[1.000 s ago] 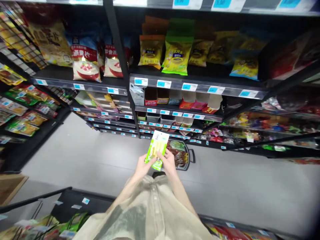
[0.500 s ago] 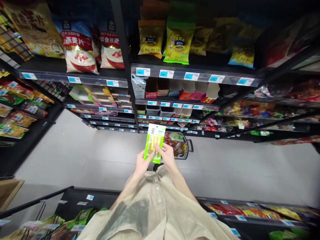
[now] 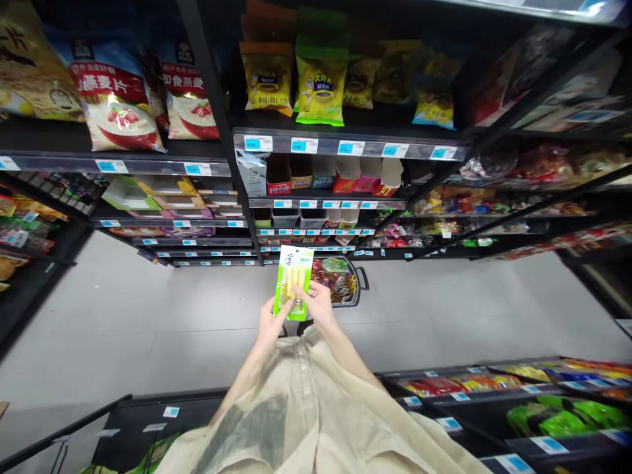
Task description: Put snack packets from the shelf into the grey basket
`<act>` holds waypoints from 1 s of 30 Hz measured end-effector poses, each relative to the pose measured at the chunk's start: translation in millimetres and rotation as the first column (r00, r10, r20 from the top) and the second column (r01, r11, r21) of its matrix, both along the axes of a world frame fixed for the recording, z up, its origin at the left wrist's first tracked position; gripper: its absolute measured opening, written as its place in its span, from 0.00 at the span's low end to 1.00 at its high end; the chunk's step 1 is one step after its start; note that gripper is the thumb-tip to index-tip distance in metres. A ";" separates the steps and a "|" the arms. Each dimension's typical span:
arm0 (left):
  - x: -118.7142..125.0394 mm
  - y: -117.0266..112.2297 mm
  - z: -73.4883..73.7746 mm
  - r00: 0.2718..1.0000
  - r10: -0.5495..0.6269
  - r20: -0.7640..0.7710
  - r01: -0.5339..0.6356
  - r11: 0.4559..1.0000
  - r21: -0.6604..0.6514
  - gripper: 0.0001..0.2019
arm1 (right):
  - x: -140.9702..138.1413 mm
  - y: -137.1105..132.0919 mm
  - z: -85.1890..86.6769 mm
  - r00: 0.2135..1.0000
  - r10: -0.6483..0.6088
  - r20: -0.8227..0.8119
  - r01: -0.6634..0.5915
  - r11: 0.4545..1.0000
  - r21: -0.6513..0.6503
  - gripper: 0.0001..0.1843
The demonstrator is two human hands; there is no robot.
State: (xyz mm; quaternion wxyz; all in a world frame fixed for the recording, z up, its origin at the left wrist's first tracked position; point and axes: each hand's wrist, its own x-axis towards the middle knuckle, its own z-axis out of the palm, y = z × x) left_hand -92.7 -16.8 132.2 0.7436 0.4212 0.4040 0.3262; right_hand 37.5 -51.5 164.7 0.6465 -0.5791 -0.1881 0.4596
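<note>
A green and white snack packet (image 3: 295, 273) with pale yellow sticks showing through its front is held upright before my body. My left hand (image 3: 271, 320) grips its lower left edge, thumb across the front. On the lower right edge, my right hand (image 3: 318, 304) has its thumb pressed on the packet's face; the fingers behind are partly hidden. Beyond my right hand, a dark basket (image 3: 356, 289) full of packaged snacks stands on the floor, its left part covered by the packet and hand.
In front rises a black shelf unit (image 3: 296, 137) with yellow snack bags (image 3: 320, 85), oatmeal bags (image 3: 116, 99) and small open boxes (image 3: 316, 174). Grey floor (image 3: 197, 296) runs left and right. Close behind me is another shelf with green packets (image 3: 557, 418).
The view has turned somewhat to the right, so the shelves appear shifted left. Both hands still hold the packet in much the same pose.
</note>
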 end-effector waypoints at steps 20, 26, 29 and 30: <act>-11.1 0.5 15.8 0.909 0.013 0.416 0.165 0.907 -0.388 0.22 | -8.3 -0.4 -6.3 0.937 0.306 -0.168 -0.276 0.944 0.178 0.33; -8.5 -11.9 -2.7 0.888 -0.216 0.406 0.370 0.860 -0.351 0.18 | -15.8 3.8 -7.1 0.986 -0.011 0.166 0.003 0.999 0.047 0.22; -1.8 -14.0 -15.5 0.960 -0.033 0.277 0.121 0.944 -0.307 0.19 | -15.3 5.2 -7.8 0.942 -0.121 0.312 0.119 0.993 0.024 0.20; -1.3 -13.2 -17.4 0.964 0.042 0.263 0.042 0.952 -0.304 0.20 | -14.9 5.0 -9.0 0.931 -0.155 0.331 0.153 0.988 0.033 0.20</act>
